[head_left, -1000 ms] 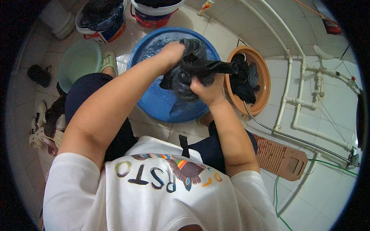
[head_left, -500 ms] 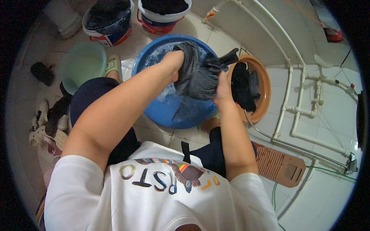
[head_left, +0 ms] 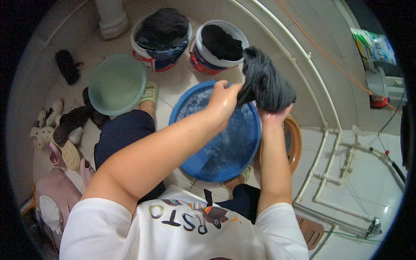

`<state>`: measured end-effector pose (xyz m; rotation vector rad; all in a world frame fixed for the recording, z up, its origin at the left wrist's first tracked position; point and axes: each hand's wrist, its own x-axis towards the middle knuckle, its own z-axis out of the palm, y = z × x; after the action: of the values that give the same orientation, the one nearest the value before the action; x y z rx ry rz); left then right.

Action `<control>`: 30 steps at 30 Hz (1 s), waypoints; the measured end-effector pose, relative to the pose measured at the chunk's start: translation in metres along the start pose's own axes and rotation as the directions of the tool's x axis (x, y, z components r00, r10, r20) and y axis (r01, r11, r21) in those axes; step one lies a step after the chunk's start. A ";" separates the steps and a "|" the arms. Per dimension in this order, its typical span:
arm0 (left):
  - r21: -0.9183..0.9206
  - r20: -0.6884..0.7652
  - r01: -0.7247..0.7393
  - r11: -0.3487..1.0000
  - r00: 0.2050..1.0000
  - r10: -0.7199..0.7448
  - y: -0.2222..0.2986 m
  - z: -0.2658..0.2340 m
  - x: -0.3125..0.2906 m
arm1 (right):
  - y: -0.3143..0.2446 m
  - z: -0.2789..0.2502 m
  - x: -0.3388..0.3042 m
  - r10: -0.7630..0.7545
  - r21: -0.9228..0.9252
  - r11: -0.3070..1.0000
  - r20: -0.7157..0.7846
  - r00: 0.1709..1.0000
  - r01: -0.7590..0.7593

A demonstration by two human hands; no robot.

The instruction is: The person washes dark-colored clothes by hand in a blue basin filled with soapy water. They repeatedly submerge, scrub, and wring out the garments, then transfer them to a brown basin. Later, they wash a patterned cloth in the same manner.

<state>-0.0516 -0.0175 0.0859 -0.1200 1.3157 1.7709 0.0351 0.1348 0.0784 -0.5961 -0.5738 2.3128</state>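
Note:
A dark grey wet garment, blurred by motion, is held up above the far right rim of a blue basin. My left hand pinches its near left edge with closed fingers. Beneath its lower right end is my right hand, gripping the cloth, its fingers mostly covered by it. Cloudy, foamy water fills the basin, and a darker shape shows low in it. What kind of garment it is, I cannot make out.
Two white-rimmed buckets of dark laundry stand at the back. A pale green basin sits left, with shoes nearer. An orange basin lies partly behind my right forearm. White pipes line the right wall; a brown washboard is nearby.
Both hands have carried the garment away from me and rightward, from over the blue basin's middle to past its far right rim. My view has shifted, so the buckets appear lower and farther right.

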 end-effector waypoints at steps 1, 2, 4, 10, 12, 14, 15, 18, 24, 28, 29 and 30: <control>0.007 0.006 0.030 1.000 1.000 -0.030 0.007 -0.003 -0.006 | 0.000 0.008 0.025 -0.036 -0.056 0.998 -0.016 0.999 0.035; -0.011 0.011 0.090 0.996 0.996 -0.090 0.008 -0.007 -0.005 | 0.002 0.024 0.047 -0.068 -0.099 0.993 0.001 0.998 0.068; -0.016 -0.027 0.065 0.998 0.997 -0.065 0.006 -0.018 0.001 | 0.017 0.043 0.087 -0.061 -0.163 0.985 0.027 0.998 0.065; -0.077 -0.079 0.043 0.996 0.996 -0.049 0.025 -0.042 0.005 | 0.103 -0.020 0.195 -0.146 -0.918 0.230 -0.362 0.921 -0.324; -0.118 -0.086 0.022 0.993 0.996 -0.033 0.036 -0.053 0.002 | 0.145 -0.019 0.207 -0.110 -0.970 -0.116 0.228 0.967 0.216; -0.166 -0.135 0.007 0.986 0.990 -0.030 0.045 -0.066 0.002 | 0.184 0.024 0.207 0.073 -0.815 -0.383 0.443 0.894 0.435; -0.184 -0.146 -0.012 0.983 0.989 -0.015 0.050 -0.070 -0.001 | 0.195 0.054 0.205 0.161 -0.772 -0.407 0.465 0.870 0.488; -0.206 -0.225 -0.039 0.978 0.974 -0.008 0.050 -0.091 0.010 | 0.248 0.106 0.202 0.264 -0.496 -0.566 0.647 0.715 0.659; -0.210 -0.350 -0.163 0.964 0.933 0.082 0.065 -0.122 0.018 | 0.314 0.125 0.235 0.442 -0.061 -0.805 0.602 0.665 0.590; -0.287 -0.295 -0.103 0.952 0.955 0.015 0.079 -0.133 0.012 | 0.303 0.092 0.254 0.267 -0.398 -0.770 0.509 0.819 0.498; -0.298 -0.278 -0.098 0.950 0.960 0.012 0.079 -0.135 0.013 | 0.296 0.086 0.250 0.267 -0.462 -0.714 0.515 0.815 0.526; -0.307 -0.257 -0.090 0.947 0.966 0.009 0.078 -0.136 0.014 | 0.289 0.078 0.245 0.263 -0.523 -0.654 0.520 0.813 0.546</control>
<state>-0.1695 -0.1212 0.0763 -0.5117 1.2050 2.0530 -0.3155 0.0916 -0.0791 -0.3975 -3.0116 0.2966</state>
